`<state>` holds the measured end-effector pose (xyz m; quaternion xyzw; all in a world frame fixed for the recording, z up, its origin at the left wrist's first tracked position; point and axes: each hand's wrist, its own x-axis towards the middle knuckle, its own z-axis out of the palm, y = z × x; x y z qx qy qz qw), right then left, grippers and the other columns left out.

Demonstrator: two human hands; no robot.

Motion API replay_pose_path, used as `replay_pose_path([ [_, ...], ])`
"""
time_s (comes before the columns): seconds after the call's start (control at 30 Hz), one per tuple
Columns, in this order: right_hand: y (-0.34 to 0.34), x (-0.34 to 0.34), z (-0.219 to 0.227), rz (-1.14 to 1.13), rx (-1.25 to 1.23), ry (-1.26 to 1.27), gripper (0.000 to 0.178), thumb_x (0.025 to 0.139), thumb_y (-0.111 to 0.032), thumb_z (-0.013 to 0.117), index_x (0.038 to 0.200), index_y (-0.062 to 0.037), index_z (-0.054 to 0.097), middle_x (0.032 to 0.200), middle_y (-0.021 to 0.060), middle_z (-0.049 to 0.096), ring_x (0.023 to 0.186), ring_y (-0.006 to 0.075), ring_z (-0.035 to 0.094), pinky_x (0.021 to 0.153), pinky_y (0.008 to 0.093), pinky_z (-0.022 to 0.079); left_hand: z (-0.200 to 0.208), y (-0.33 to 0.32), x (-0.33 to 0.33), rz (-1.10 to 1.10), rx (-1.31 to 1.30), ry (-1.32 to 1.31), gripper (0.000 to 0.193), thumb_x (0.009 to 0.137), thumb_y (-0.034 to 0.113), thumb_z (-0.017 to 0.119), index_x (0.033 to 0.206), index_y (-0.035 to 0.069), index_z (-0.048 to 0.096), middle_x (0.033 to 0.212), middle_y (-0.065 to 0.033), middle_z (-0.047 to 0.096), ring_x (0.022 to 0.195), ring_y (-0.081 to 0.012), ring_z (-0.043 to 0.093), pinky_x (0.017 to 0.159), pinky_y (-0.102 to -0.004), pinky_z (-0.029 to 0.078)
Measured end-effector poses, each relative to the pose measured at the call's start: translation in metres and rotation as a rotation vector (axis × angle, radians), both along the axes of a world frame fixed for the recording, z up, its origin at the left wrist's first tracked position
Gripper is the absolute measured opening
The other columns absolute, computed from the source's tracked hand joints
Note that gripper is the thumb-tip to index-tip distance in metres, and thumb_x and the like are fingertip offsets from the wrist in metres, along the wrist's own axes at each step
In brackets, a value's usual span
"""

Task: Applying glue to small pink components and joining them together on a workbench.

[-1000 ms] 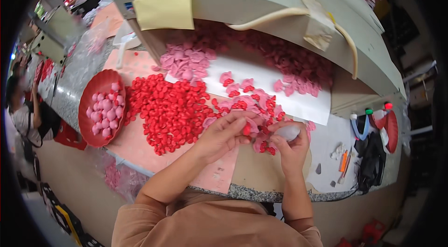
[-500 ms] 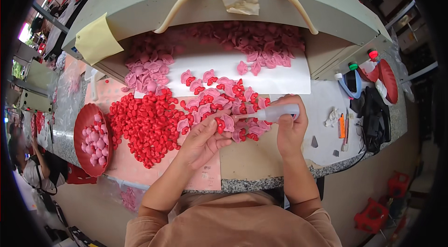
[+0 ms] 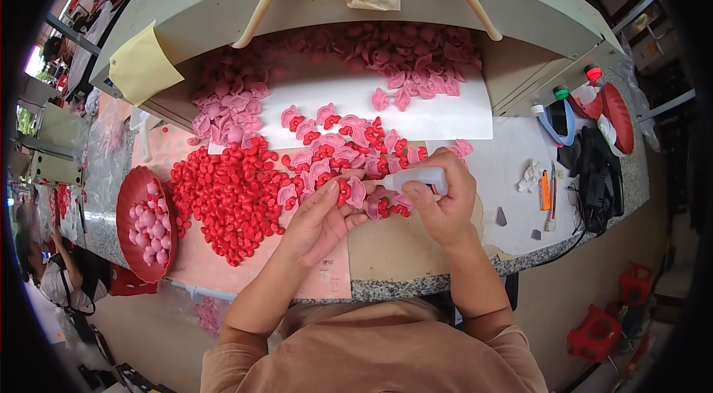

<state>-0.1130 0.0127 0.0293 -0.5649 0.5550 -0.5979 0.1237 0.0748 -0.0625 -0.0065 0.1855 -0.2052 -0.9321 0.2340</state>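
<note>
Bottle (image 3: pixel 426 181) above papered, speckled worktop (image 3: pixel 401 289); apparently 2 red stools (image 3: pixel 594 333) at right.

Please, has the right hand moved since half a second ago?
Yes. Judged against the grey triangular piece lying at right, the right hand, holding the bottle, has moved to the left.

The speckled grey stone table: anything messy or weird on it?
A little: a crumpled white paper-like wad and a small dark grey flat chip lie loose on the right, like scraps. The small shiny red plastic-looking pieces are heaped; nothing looks clearly broken.
</note>
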Motion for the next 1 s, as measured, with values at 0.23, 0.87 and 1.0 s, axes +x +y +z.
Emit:
replay_pose_path([
  [0.23, -0.0013, 0.0005, -0.002, 0.008, -0.007, 0.025, 0.027, 0.078, -0.022, 0.068, 0.084, 0.0002, 0.054, 0.075, 0.0083, 0.055, 0.063, 0.0137, 0.051, 0.056, 0.0253, 0.04, 0.0016, -0.0001, -0.0003, -0.019, -0.01, -0.006, 0.041, 0.096, 0.028, 0.042, 0.129, 0.004, 0.041, 0.12, -0.0139, 0.053, 0.102, -0.0175, 0.055, 0.086, -0.0323, 0.046],
  [0.87, -0.0015, 0.0049, 0.0026, -0.043, 0.046, 0.016, 0.025, 0.071, -0.023, 0.075, 0.077, -0.0054, 0.058, 0.067, 0.0073, 0.055, 0.058, 0.0204, 0.053, 0.052, 0.0302, 0.041, 0.0017, 0.0001, -0.0009, -0.029, -0.014, -0.01, 0.042, 0.096, 0.028, 0.042, 0.129, 0.002, 0.04, 0.118, -0.0131, 0.055, 0.101, -0.0167, 0.055, 0.084, -0.0324, 0.047],
  [1.0, -0.0017, 0.0044, 0.0015, -0.051, 0.043, 0.048, 0.026, 0.07, -0.022, 0.075, 0.077, -0.0053, 0.057, 0.067, 0.0079, 0.055, 0.058, 0.0211, 0.053, 0.052, 0.0306, 0.041, 0.0015, 0.0005, -0.0004, -0.034, -0.006, -0.007, 0.042, 0.096, 0.029, 0.042, 0.129, 0.002, 0.04, 0.119, -0.0126, 0.054, 0.101, -0.0165, 0.055, 0.084, -0.0327, 0.047],
])
